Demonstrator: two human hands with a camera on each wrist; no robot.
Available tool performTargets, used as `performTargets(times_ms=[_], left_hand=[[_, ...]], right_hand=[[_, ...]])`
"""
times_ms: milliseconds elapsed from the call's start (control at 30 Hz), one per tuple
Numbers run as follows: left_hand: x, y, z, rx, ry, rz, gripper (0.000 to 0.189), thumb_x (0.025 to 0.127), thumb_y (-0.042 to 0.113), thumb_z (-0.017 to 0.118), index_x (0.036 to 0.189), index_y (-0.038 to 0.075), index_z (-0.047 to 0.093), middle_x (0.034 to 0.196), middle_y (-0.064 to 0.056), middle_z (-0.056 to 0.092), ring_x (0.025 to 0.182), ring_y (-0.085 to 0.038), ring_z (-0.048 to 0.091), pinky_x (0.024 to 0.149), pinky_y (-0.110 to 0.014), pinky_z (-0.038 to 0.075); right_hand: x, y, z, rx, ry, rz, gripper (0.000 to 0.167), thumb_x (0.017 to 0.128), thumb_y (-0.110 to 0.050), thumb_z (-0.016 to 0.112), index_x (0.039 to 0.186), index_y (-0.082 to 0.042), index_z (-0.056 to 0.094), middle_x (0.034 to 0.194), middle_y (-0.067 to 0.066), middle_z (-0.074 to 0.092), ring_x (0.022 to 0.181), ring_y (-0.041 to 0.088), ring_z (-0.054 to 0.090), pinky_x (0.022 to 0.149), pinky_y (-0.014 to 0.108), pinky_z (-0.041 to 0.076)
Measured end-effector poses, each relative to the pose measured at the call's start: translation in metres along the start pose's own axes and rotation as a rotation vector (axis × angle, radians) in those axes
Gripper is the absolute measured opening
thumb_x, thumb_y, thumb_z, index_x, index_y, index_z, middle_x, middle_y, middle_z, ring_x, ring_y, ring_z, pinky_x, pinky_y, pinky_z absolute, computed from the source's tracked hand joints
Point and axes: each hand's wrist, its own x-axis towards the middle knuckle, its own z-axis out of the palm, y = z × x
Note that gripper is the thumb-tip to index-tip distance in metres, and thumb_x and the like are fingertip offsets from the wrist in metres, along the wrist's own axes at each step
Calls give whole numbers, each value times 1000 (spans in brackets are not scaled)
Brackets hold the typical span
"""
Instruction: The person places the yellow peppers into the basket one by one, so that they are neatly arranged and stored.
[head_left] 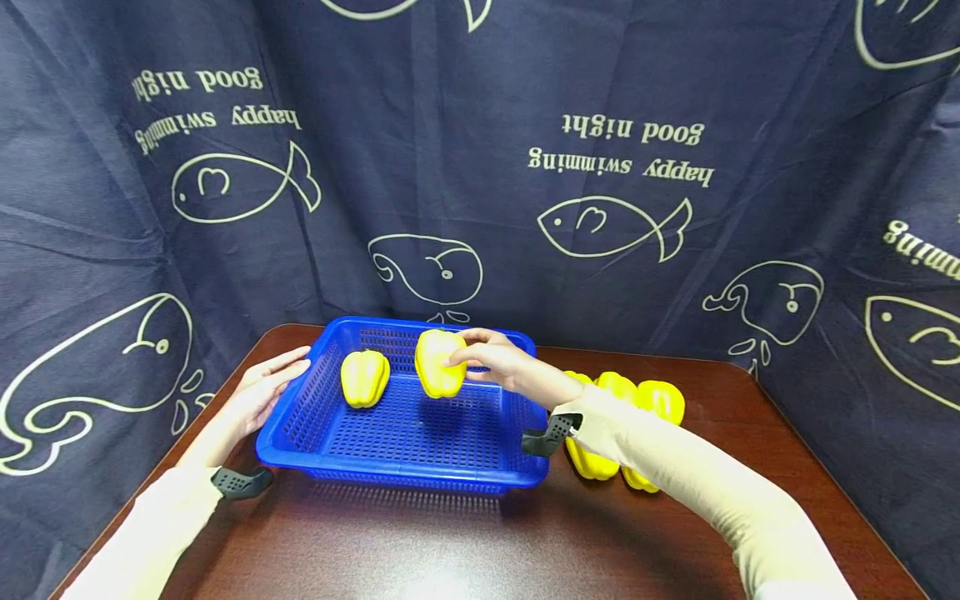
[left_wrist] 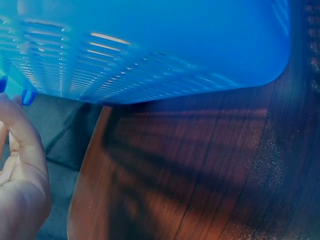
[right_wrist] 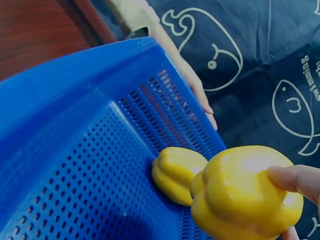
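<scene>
My right hand [head_left: 495, 360] pinches a yellow bell pepper [head_left: 439, 363] between thumb and fingers, above the floor of a blue plastic basket [head_left: 405, 475]. In the right wrist view this pepper [right_wrist: 245, 195] appears large, with the thumb pressed on its side. Another yellow bell pepper [head_left: 364, 378] lies inside the basket, toward the left. My left hand [head_left: 258, 392] is at the basket's left side, its fairly straight fingers touching the rim. In the left wrist view, part of the left hand [left_wrist: 22, 170] shows beside the basket wall [left_wrist: 165, 45].
Several more yellow bell peppers [head_left: 662, 402] lie on the brown wooden table [head_left: 360, 550] right of the basket, partly hidden by the right forearm. A dark blue curtain [head_left: 450, 167] with fish and whale prints hangs behind the table and along its sides.
</scene>
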Motion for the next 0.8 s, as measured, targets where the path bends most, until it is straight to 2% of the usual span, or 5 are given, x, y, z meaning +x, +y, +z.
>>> performTargets(times_ms=[167, 400, 533, 667, 800], left_hand=[[0, 1, 1, 19, 6, 9, 35, 99, 16, 54, 132, 27, 56, 101, 18, 70, 89, -3, 68, 74, -21, 56], [0, -1, 1, -16, -3, 19, 30, 99, 14, 53, 124, 28, 62, 101, 16, 71, 89, -5, 69, 74, -22, 57], [0, 0, 2, 24, 19, 13, 29, 98, 17, 55, 124, 29, 61, 99, 17, 71, 88, -5, 69, 74, -22, 57], [0, 1, 3, 36, 24, 13, 28, 97, 18, 57, 122, 30, 62, 99, 17, 71, 88, -4, 69, 73, -22, 57], [0, 2, 3, 8, 11, 12, 27, 98, 16, 55, 119, 31, 64, 100, 17, 71, 89, -4, 69, 74, -22, 57]], right_hand=[[9, 6, 10, -13, 10, 3, 46, 78, -6, 71, 121, -6, 57, 119, 10, 59, 104, 26, 59, 101, 42, 49], [23, 13, 24, -26, 42, 12, 46, 74, -6, 74, 118, -7, 60, 113, 6, 63, 98, 22, 59, 93, 38, 52], [31, 16, 32, -12, 55, 14, 43, 73, -5, 74, 114, -7, 61, 104, 3, 62, 93, 20, 58, 88, 35, 53], [38, 18, 38, -6, 79, 36, 42, 71, -4, 74, 111, -9, 62, 100, 0, 61, 92, 20, 57, 88, 35, 53], [44, 21, 43, 10, 103, 59, 42, 70, -2, 75, 109, -10, 61, 100, 0, 62, 96, 22, 59, 88, 36, 52]])
